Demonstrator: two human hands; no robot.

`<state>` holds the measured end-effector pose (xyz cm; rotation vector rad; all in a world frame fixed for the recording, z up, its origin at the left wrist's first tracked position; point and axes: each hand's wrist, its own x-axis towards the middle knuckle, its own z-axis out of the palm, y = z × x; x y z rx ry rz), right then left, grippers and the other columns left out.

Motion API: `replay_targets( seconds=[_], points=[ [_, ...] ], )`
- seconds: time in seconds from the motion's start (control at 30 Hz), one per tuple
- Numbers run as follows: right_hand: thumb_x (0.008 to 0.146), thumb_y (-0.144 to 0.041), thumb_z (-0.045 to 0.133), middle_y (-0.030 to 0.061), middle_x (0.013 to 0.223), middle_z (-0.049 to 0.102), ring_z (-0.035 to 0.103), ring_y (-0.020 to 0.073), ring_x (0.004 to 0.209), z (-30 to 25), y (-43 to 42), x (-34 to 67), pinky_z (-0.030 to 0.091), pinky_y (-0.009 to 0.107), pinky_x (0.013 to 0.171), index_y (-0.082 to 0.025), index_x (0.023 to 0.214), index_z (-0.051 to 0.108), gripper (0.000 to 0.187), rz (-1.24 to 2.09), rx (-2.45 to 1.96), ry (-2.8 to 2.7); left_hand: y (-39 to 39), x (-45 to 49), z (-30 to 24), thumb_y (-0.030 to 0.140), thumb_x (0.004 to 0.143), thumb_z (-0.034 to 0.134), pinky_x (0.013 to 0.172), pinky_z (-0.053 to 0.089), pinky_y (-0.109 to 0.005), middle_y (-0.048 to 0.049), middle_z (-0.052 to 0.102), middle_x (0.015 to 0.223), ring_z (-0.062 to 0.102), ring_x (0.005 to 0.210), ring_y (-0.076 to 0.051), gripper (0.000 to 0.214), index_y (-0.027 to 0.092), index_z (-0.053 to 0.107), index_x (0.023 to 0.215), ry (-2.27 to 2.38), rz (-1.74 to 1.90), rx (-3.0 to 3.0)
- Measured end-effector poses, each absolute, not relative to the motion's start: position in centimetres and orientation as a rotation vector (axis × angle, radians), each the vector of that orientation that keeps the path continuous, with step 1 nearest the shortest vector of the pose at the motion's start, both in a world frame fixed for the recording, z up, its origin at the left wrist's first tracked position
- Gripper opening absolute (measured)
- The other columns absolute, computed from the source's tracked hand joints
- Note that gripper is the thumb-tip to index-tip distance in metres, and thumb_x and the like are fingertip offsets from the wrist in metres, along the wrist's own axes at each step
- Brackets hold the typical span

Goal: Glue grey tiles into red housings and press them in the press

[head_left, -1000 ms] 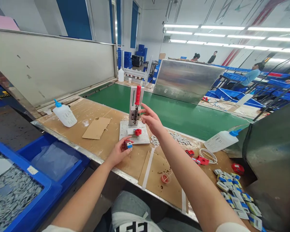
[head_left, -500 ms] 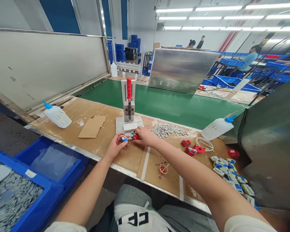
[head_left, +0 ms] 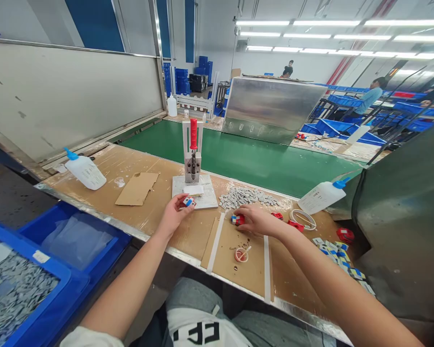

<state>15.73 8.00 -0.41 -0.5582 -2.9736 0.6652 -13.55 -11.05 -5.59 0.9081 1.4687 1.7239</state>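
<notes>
My left hand [head_left: 174, 212] is closed on a small white-and-blue block [head_left: 189, 201], just in front of the press base [head_left: 210, 198]. The red-handled toggle press [head_left: 193, 154] stands upright behind it, with a white piece [head_left: 195, 190] lying on its base. Farther right, my right hand [head_left: 253, 219] is closed around a small red piece with blue and yellow parts [head_left: 237, 220], low over the cardboard. A pile of flat grey pieces [head_left: 246, 196] lies just beyond my right hand. My right fingers partly hide the red piece.
A small cup of red paste with a stick [head_left: 241, 255] sits near the front edge. Red parts [head_left: 295, 225], a white ring [head_left: 305, 219] and stacked blue-yellow blocks [head_left: 340, 255] lie to the right. Squeeze bottles [head_left: 321, 196] rest at both sides. A green belt [head_left: 253, 153] runs behind.
My right hand has moved right, away from the left hand and press base, carrying the red piece. My left hand stays near the base with the white-and-blue block.
</notes>
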Motion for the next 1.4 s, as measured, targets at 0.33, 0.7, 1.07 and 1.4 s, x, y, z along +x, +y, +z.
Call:
replay_targets(
  seconds=[0.33, 0.7, 1.07, 1.4],
  points=[
    [0.086, -0.019, 0.078, 0.0091, 0.108, 0.075, 0.069, 0.017, 0.086, -1.0, 6.7, -1.2, 0.056, 0.032, 0.082, -0.017, 0.115, 0.075, 0.029, 0.979, -0.433, -2.506, -5.6, -14.5, -4.0, 0.062, 0.077, 0.083, 0.086, 0.059, -0.039, -0.0105, 0.079, 0.105, 0.074, 0.097, -0.026, 0.06, 0.017, 0.072, 0.116, 1.786, 1.642, 1.095],
    [0.088, -0.024, 0.08, 0.0056, 0.096, 0.074, 0.065, 0.0179, 0.086, -2.7, 11.1, -3.9, 0.049, 0.029, 0.078, -0.017, 0.112, 0.078, 0.026, 0.992, -0.345, -2.531, -5.7, -20.0, -3.4, 0.045, 0.056, 0.099, 0.12, 0.041, -0.054, -0.0109, 0.075, 0.135, 0.06, 0.132, -0.041, 0.07, 0.026, 0.08, 0.121, 2.015, 1.327, 1.489],
    [0.092, -0.029, 0.077, 0.0065, 0.1, 0.071, 0.064, 0.0181, 0.089, -3.8, 11.1, -4.1, 0.048, 0.028, 0.081, -0.017, 0.118, 0.077, 0.028, 0.923, -0.376, -2.61, -4.8, -21.4, -5.8, 0.042, 0.069, 0.092, 0.117, 0.047, -0.051, -0.0109, 0.076, 0.135, 0.069, 0.127, -0.035, 0.063, 0.025, 0.076, 0.127, 1.921, 1.264, 1.552],
    [0.094, -0.026, 0.076, 0.0089, 0.106, 0.071, 0.067, 0.0196, 0.092, -3.6, 10.6, -4.0, 0.052, 0.03, 0.083, -0.018, 0.118, 0.076, 0.026, 0.944, -0.392, -2.609, -4.5, -20.6, -6.0, 0.052, 0.081, 0.082, 0.111, 0.051, -0.046, -0.0088, 0.08, 0.124, 0.071, 0.118, -0.032, 0.052, 0.024, 0.078, 0.124, 1.919, 1.366, 1.471]
  ],
)
